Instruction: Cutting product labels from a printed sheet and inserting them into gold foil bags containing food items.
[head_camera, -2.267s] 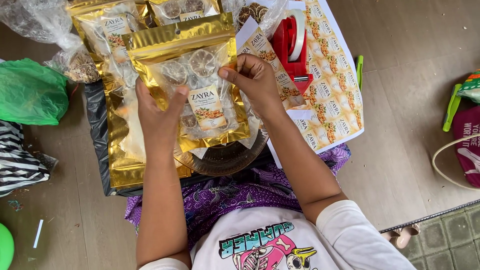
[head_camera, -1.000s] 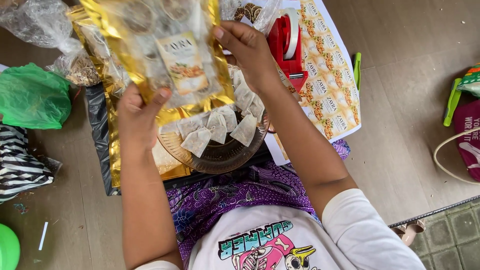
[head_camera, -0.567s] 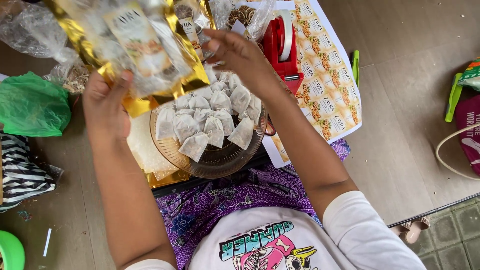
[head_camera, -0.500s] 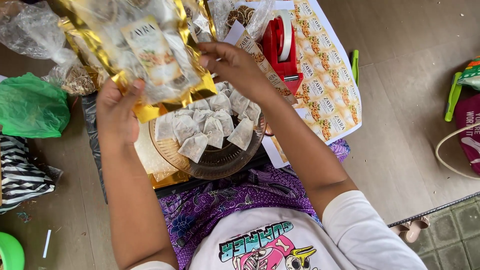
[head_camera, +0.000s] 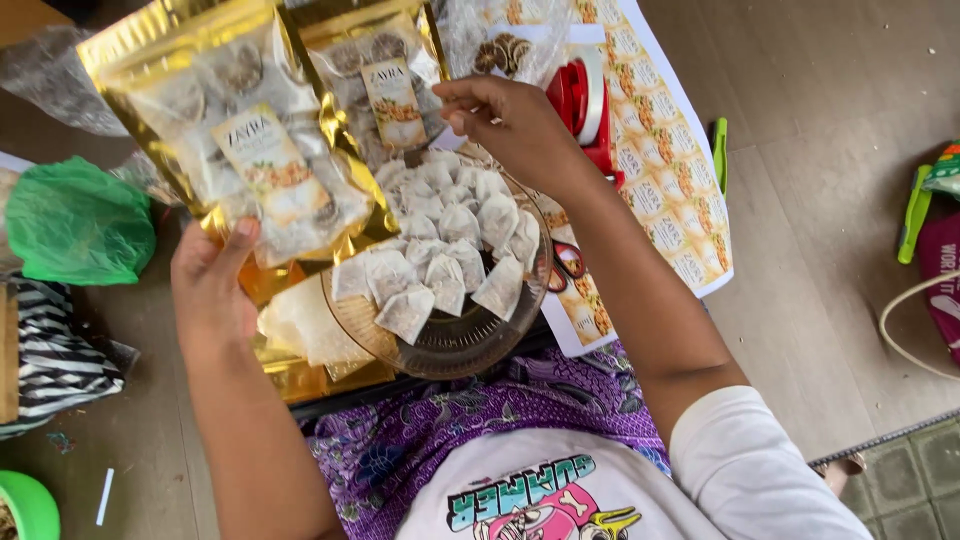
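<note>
We see the left hand (head_camera: 215, 290) gripping a filled gold pouch (head_camera: 235, 140) by its near edge, thumb pressed on the clear front, pouch held up over the left side of the scene. Grip there is clamped on the pouch. The right hand (head_camera: 510, 125) hovers above the far rim of the glass bowl (head_camera: 465, 345), fingers curled loosely together, nothing clearly held; we cannot tell if anything small is pinched in it.

Progress, as we judge it: this pouch looks packed, with sachets and dried pieces showing through the window, and it carries a front label. A second gold pouch (head_camera: 385, 85) lies far of the bowl, also filled and labelled. So at least two look filled. Whether either top is sealed we cannot tell.

Left to go: the bowl holds a heap of white tea sachets (head_camera: 440, 250), many of them, so plenty remains unpacked. Flat gold pouches (head_camera: 300, 375) sit under the bowl on its near-left side and look empty. A sheet of labels (head_camera: 665, 200) lies right of the bowl, many stickers on it. A red tape dispenser (head_camera: 590, 105) sits on the sheet's far end, just right of the right hand. A clear bag of dried slices (head_camera: 505, 45) lies far, and a green bag (head_camera: 80, 220) far left on the floor.
</note>
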